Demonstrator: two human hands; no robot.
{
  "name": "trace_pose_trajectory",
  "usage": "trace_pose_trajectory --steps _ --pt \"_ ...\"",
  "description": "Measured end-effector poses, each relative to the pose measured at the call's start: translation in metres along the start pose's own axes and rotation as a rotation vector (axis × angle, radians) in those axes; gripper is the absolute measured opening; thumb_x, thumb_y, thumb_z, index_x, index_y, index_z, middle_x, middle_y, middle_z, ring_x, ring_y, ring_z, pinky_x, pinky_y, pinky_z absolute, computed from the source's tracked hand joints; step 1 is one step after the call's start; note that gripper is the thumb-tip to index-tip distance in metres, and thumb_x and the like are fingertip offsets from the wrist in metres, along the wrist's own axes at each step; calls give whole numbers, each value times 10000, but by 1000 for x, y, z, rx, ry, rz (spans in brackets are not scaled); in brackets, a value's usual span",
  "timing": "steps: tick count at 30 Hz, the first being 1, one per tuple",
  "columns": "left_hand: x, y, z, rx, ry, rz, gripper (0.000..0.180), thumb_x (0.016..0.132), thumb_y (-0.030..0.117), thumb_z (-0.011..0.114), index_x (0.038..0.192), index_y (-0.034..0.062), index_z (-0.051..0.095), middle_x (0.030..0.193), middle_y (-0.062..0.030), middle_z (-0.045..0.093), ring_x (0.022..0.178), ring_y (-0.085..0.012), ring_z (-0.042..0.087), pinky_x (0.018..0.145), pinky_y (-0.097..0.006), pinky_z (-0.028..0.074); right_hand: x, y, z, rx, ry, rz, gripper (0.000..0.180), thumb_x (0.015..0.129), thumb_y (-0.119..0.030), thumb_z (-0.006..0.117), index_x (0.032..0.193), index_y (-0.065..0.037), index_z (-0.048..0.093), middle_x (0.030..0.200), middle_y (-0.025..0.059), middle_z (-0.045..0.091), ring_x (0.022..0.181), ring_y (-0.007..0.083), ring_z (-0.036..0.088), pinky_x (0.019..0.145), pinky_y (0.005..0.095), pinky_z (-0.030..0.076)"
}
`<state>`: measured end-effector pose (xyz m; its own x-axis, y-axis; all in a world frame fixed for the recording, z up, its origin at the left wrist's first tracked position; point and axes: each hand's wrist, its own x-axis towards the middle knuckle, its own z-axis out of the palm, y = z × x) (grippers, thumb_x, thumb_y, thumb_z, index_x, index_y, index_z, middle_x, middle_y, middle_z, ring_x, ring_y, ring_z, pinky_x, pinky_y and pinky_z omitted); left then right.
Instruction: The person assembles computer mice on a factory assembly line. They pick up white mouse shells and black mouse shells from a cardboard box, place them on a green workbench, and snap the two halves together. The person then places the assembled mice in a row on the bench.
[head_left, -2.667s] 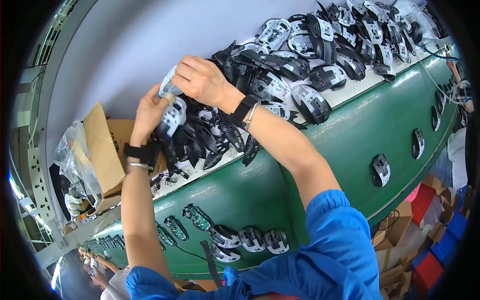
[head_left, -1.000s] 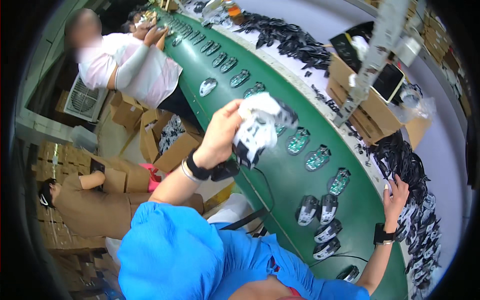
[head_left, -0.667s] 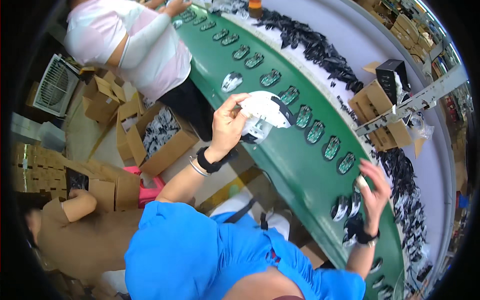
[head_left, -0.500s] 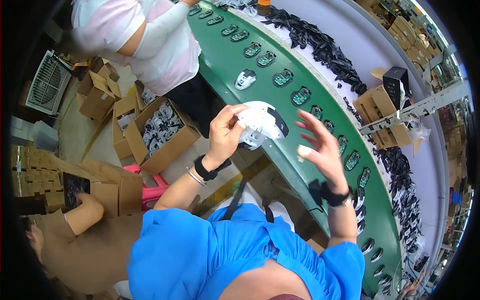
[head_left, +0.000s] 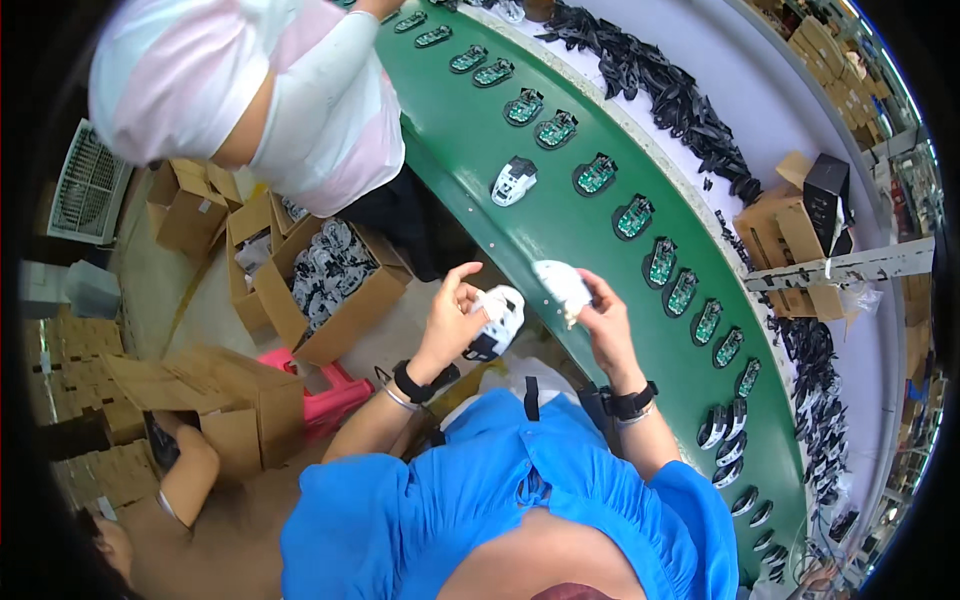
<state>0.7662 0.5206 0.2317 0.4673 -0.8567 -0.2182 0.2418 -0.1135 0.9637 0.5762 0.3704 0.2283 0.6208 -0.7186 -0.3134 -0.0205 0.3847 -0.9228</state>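
Observation:
My left hand (head_left: 447, 328) is closed on a white and black computer mouse shell (head_left: 505, 312), held tilted just off the belt's near edge. Between the thumb and fingers of my right hand (head_left: 608, 325) is a smooth white mouse cover (head_left: 562, 286), over the edge of the belt. The two pieces are apart. Beyond them, a white and black mouse top (head_left: 515, 182) lies on the green belt (head_left: 470, 150). Farther right on the belt sit several black mouse bases with green circuit boards (head_left: 633, 216).
A person in a white and pink top (head_left: 330, 110) stands at the far left. Cartons hold mouse shells (head_left: 332, 270). A pink stool (head_left: 335, 395) and another person's arm (head_left: 185, 465) are at my left. Black parts (head_left: 670, 100) pile along the belt's far side.
My right hand, open before, now holds the white cover. My left hand has moved down and nearer me with the shell. The belt's pieces appear shifted right and down in view.

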Motion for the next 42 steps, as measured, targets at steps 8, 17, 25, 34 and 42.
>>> trace_pose_trajectory --steps 8,17,25,34,42 --pt "146 9 -10 -278 43 -282 421 857 83 646 1225 -30 476 1061 -97 635 915 -171 642 800 -296 535 51 7 -76 162 228 65 531 788 -31 585 1299 28 453 1206 105 559 1070 178 566 893 282 461" --pt "423 58 -27 -506 -139 -243 247 947 172 473 1088 8 590 986 -55 659 865 -150 632 780 -306 529 114 -20 -75 208 364 123 583 745 -29 622 1301 27 457 1231 109 542 1098 188 538 929 293 423" --pt "714 10 -103 -365 96 -161 211 944 168 435 1005 32 586 954 -96 651 874 -233 637 828 -398 532 181 -57 -57 245 544 180 622 710 -15 674 1295 32 467 1203 115 553 1102 204 540 960 306 412" --pt "813 8 -158 1347 216 145 504 690 72 643 1190 64 581 942 -139 673 785 -238 633 762 -329 495 245 -58 -44 174 635 191 662 678 -54 745 1282 26 483 1179 109 589 1094 184 550 962 296 415" --pt "820 28 -147 899 453 160 512 774 231 671 1191 -45 558 1079 -153 627 926 -207 586 842 -299 447 236 -60 -60 -257 846 75 723 573 -87 776 1239 -13 504 1163 127 536 1055 226 543 926 332 437"
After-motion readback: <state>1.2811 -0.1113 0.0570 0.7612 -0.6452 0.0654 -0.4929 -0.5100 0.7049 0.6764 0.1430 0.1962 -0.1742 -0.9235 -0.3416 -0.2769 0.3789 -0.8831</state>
